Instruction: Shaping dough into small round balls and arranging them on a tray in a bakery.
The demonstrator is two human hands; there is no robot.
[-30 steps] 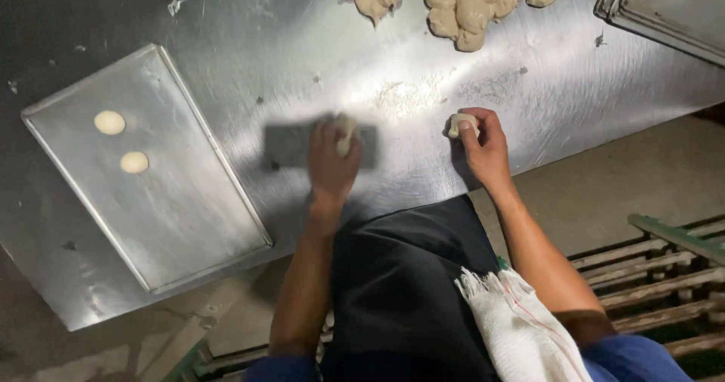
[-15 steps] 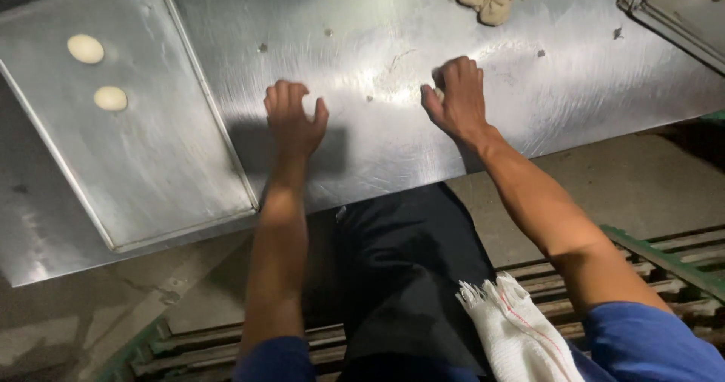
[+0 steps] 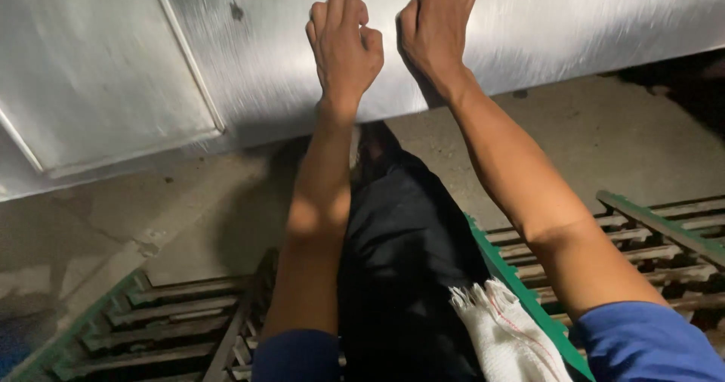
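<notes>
Your left hand (image 3: 343, 38) and right hand (image 3: 438, 19) rest curled, holding nothing visible, side by side on the brushed steel worktop (image 3: 574, 19); keep them apart.

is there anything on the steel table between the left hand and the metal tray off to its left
Nothing visible. The left hand, curled closed, rests on the steel table; only bare steel lies between it and the metal tray. The right hand sits on its other side.

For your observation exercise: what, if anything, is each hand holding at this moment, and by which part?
It cannot be told. The left hand and right hand are both curled into loose fists over the steel table; nothing shows between the fingers, but the palms are hidden.
</notes>
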